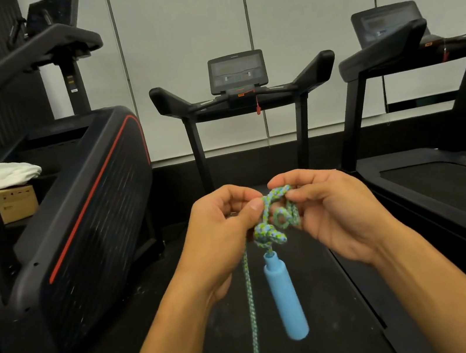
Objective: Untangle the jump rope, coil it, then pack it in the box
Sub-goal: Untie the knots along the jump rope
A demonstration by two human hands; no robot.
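Head view | our hands, left (222, 233) and right (333, 212), pinch the jump rope (275, 218) knot | risk: pulling ends tightens it, dangling handle (286, 297) swings.

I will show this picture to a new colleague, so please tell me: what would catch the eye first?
First, the two hands, left hand and right hand, pinching a knotted blue-green rope at centre. Its light blue handle hangs just below the knot. Behind stands a treadmill, with a dark exercise machine at the left.

Open treadmill belt (317, 301) ahead, hemmed by stepper (84, 219) and second treadmill (443, 190).
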